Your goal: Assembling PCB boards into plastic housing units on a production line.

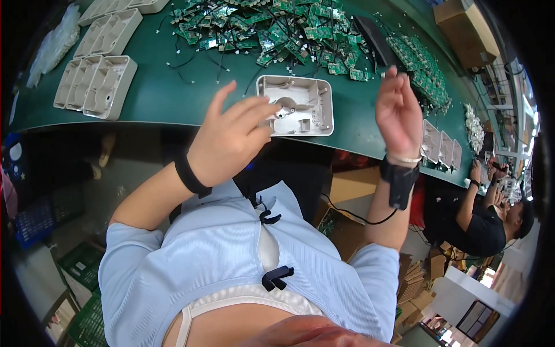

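A pale plastic housing point(318, 107) lies open side up near the table's front edge, showing inner ribs, posts and a round recess. My left hand point(234, 136) is over its left side, fingers spread and fingertips at the rim and recess. Nothing shows in that hand. To the right of the housing, apart from it, my right hand point(400, 113) is raised with its fingers loosely bent. I see nothing held there. A black wrist strap point(400, 184) with a cable sits on my right wrist.
Green circuit boards point(272, 29) with black leads are heaped behind the housing, beside a dark strip point(374, 40). More boards point(419, 63) lie at right. Pale housings point(107, 87) stand at left, others point(440, 146) at right. A co-worker point(483, 222) sits far right.
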`<act>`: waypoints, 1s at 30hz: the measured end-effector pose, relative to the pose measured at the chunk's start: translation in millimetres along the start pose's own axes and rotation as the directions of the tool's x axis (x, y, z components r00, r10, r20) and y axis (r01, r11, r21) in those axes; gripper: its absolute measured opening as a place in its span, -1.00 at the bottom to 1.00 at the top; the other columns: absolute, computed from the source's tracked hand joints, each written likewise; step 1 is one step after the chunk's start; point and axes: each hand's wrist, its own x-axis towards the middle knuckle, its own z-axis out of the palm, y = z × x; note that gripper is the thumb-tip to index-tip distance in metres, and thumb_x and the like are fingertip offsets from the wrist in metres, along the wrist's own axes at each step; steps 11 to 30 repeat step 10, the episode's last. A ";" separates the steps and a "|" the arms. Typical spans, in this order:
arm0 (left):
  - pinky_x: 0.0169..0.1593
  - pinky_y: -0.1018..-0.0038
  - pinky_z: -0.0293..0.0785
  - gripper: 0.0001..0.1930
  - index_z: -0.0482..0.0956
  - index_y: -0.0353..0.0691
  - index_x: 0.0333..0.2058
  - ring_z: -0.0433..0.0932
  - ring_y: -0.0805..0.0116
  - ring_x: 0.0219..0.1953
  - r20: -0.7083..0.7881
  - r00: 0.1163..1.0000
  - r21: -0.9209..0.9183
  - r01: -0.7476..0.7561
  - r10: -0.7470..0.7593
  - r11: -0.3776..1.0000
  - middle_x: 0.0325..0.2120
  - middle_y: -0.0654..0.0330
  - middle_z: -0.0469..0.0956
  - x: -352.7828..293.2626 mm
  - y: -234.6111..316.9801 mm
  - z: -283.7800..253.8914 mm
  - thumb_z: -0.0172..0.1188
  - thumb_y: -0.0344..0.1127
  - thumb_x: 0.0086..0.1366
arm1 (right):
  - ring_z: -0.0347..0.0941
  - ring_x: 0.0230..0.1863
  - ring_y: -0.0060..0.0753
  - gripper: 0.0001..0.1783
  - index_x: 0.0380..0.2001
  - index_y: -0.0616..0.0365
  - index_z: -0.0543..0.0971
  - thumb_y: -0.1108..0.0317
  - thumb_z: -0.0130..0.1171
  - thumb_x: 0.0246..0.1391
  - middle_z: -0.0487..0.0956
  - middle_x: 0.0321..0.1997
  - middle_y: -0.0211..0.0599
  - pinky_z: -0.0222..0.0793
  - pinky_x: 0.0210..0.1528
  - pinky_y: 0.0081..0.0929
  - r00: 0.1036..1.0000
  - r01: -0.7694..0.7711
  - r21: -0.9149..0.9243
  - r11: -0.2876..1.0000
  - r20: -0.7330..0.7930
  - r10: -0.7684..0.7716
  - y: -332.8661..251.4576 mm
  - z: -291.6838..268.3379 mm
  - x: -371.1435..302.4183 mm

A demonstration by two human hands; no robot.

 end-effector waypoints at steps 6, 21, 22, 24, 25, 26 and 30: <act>0.44 -0.13 0.09 -0.09 0.28 -0.20 0.31 0.38 -0.02 0.31 -0.018 0.966 -0.279 0.241 -0.256 0.929 0.24 -0.06 0.41 8.6 -15.1 4.8 0.55 -0.23 -0.01 | 0.60 0.03 -0.27 -0.82 -0.02 0.33 0.52 0.49 0.03 0.42 0.60 0.00 -0.11 0.51 -0.14 -0.52 0.980 0.189 -0.012 0.982 0.071 -0.187 48.0 -40.5 -36.0; 0.47 -0.12 0.03 0.11 0.10 -0.11 0.44 0.24 -0.27 0.39 0.108 0.957 -0.420 0.290 -0.271 0.860 0.40 -0.08 0.20 15.4 -22.5 6.9 0.60 -0.17 -0.03 | 0.56 0.14 -0.18 -0.80 0.01 0.24 0.54 0.47 0.11 0.37 0.48 0.23 -0.10 0.60 0.09 -0.31 0.860 0.404 -0.838 0.367 0.210 -0.466 81.2 -59.3 -43.9; 0.47 -0.12 0.03 0.11 0.10 -0.11 0.44 0.24 -0.27 0.39 0.108 0.957 -0.420 0.290 -0.271 0.860 0.40 -0.08 0.20 15.4 -22.5 6.9 0.60 -0.17 -0.03 | 0.56 0.14 -0.18 -0.80 0.01 0.24 0.54 0.47 0.11 0.37 0.48 0.23 -0.10 0.60 0.09 -0.31 0.860 0.404 -0.838 0.367 0.210 -0.466 81.2 -59.3 -43.9; 0.47 -0.12 0.03 0.11 0.10 -0.11 0.44 0.24 -0.27 0.39 0.108 0.957 -0.420 0.290 -0.271 0.860 0.40 -0.08 0.20 15.4 -22.5 6.9 0.60 -0.17 -0.03 | 0.56 0.14 -0.18 -0.80 0.01 0.24 0.54 0.47 0.11 0.37 0.48 0.23 -0.10 0.60 0.09 -0.31 0.860 0.404 -0.838 0.367 0.210 -0.466 81.2 -59.3 -43.9; 0.47 -0.12 0.03 0.11 0.10 -0.11 0.44 0.24 -0.27 0.39 0.108 0.957 -0.420 0.290 -0.271 0.860 0.40 -0.08 0.20 15.4 -22.5 6.9 0.60 -0.17 -0.03 | 0.56 0.14 -0.18 -0.80 0.01 0.24 0.54 0.47 0.11 0.37 0.48 0.23 -0.10 0.60 0.09 -0.31 0.860 0.404 -0.838 0.367 0.210 -0.466 81.2 -59.3 -43.9; 0.47 -0.12 0.03 0.11 0.10 -0.11 0.44 0.24 -0.27 0.39 0.108 0.957 -0.420 0.290 -0.271 0.860 0.40 -0.08 0.20 15.4 -22.5 6.9 0.60 -0.17 -0.03 | 0.56 0.14 -0.18 -0.80 0.01 0.24 0.54 0.47 0.11 0.37 0.48 0.23 -0.10 0.60 0.09 -0.31 0.860 0.404 -0.838 0.367 0.210 -0.466 81.2 -59.3 -43.9; 0.47 -0.12 0.03 0.11 0.10 -0.11 0.44 0.24 -0.27 0.39 0.108 0.957 -0.420 0.290 -0.271 0.860 0.40 -0.08 0.20 15.4 -22.5 6.9 0.60 -0.17 -0.03 | 0.56 0.14 -0.18 -0.80 0.01 0.24 0.54 0.47 0.11 0.37 0.48 0.23 -0.10 0.60 0.09 -0.31 0.860 0.404 -0.838 0.367 0.210 -0.466 81.2 -59.3 -43.9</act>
